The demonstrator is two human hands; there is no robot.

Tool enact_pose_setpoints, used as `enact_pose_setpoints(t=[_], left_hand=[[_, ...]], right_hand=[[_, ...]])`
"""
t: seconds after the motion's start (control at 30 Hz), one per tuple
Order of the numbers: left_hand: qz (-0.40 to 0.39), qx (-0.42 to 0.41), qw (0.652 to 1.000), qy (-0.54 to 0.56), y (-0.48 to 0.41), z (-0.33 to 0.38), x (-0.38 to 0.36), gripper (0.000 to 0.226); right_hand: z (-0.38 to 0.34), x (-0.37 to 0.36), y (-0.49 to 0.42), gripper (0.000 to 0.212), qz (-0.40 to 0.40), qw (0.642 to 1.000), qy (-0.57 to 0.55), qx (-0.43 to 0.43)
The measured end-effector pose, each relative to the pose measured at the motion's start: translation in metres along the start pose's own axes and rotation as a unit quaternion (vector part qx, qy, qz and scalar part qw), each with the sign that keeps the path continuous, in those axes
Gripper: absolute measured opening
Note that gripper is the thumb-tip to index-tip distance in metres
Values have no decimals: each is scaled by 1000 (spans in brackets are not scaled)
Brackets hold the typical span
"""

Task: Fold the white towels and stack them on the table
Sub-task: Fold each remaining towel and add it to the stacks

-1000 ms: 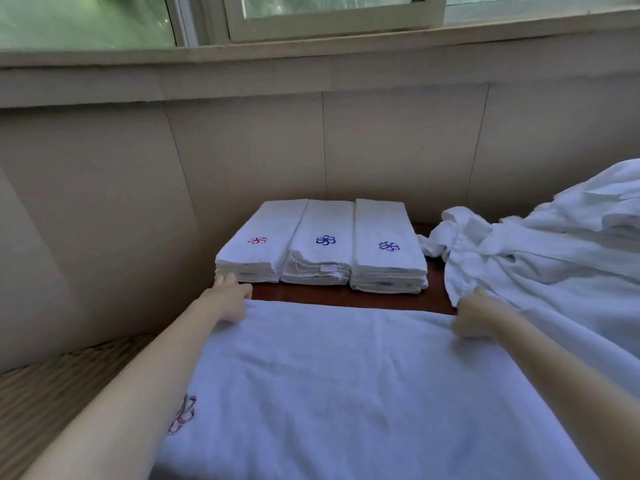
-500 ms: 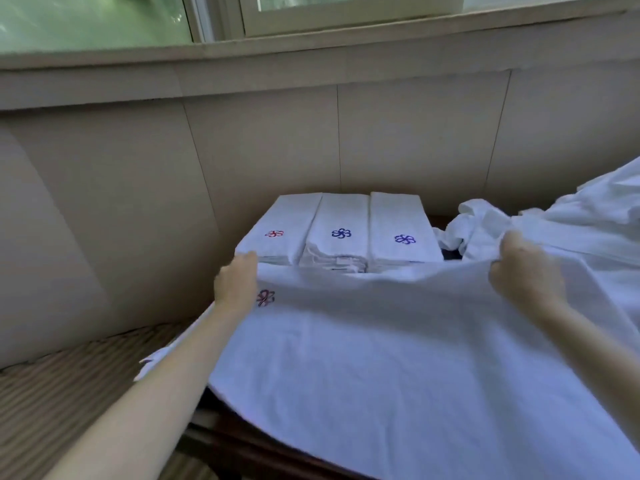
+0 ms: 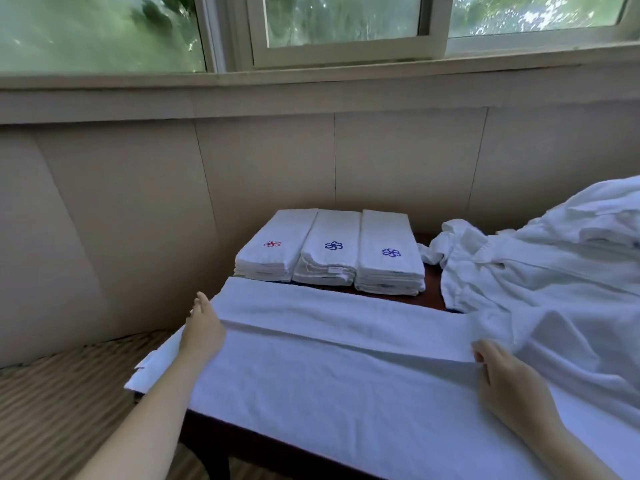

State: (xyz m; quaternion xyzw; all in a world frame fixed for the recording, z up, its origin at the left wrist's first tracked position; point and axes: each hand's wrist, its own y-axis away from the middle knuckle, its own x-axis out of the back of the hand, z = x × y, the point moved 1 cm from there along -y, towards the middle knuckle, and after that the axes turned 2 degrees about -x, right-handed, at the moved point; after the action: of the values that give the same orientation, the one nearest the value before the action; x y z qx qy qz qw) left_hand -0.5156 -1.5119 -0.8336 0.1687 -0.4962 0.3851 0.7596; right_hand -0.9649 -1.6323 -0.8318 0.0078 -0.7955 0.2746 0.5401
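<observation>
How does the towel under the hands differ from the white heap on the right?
The towel lies flat across the table, its far edge folded over into a straight band; the heap is crumpled and piled high. The left hand and right hand sit at the towel's fold ends, while the heap lies loose beside it. Both are white cloth.

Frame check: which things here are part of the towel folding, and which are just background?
In the job: spread towel, one fold laid over; left hand and right hand at its ends; three folded stacks; table; unfolded white heap, probably waiting its turn.
Just there: woven seat; window.
</observation>
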Motion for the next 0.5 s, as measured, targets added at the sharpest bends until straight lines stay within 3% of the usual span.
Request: enact_pose_setpoints(t=[0.17,0.37,0.5], left_hand=[[-94,29,991,-91,-8,-5,7,60],[-164,62,973,-151,-4,4,19,63],[-140,-84,959,-230,26,53,-8,56]], right_hand=[[11,-8,-3,18,-42,998,35,-20],[7,-7,-6,24,-69,997,31,-18],[0,-2,-4,10,-97,993,67,-7]])
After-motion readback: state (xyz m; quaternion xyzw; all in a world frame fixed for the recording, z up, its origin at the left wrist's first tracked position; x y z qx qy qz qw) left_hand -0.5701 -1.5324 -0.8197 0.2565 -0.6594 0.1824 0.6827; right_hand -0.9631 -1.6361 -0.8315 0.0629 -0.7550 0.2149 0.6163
